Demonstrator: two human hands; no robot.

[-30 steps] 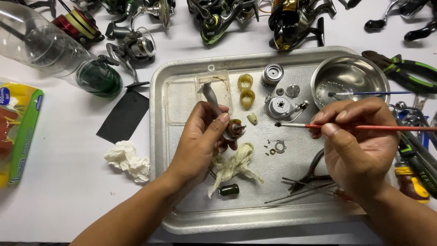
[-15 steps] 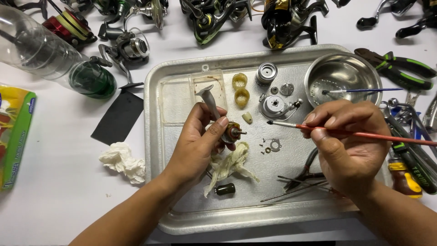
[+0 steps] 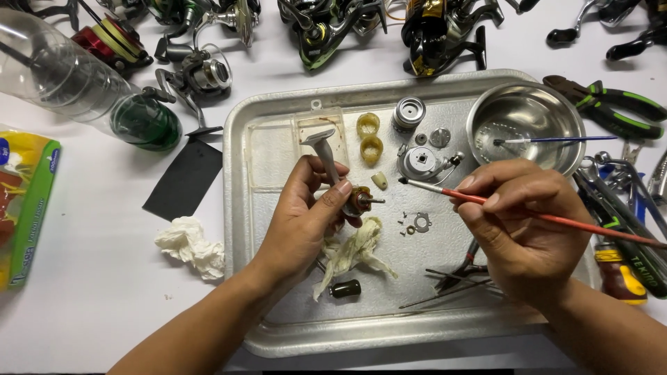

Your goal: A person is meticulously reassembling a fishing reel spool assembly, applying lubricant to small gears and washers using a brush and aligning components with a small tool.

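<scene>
Left hand point(image 3: 306, 215) is gripping a reel body point(image 3: 349, 196) over the metal tray point(image 3: 278, 333), its shaft pointing right. Right hand point(image 3: 517, 226) is pinching a red-handled brush point(image 3: 556, 219), bristle tip hovering just right of the part, apart from it.

A white table point(image 3: 90, 305) was seen. A metal tray point(image 3: 240, 229) was laid in the middle. Fishing reels point(image 3: 201, 73) were lined along the top, a crumpled tissue point(image 3: 189, 244) lower left, pliers point(image 3: 611, 104) upper right.
</scene>
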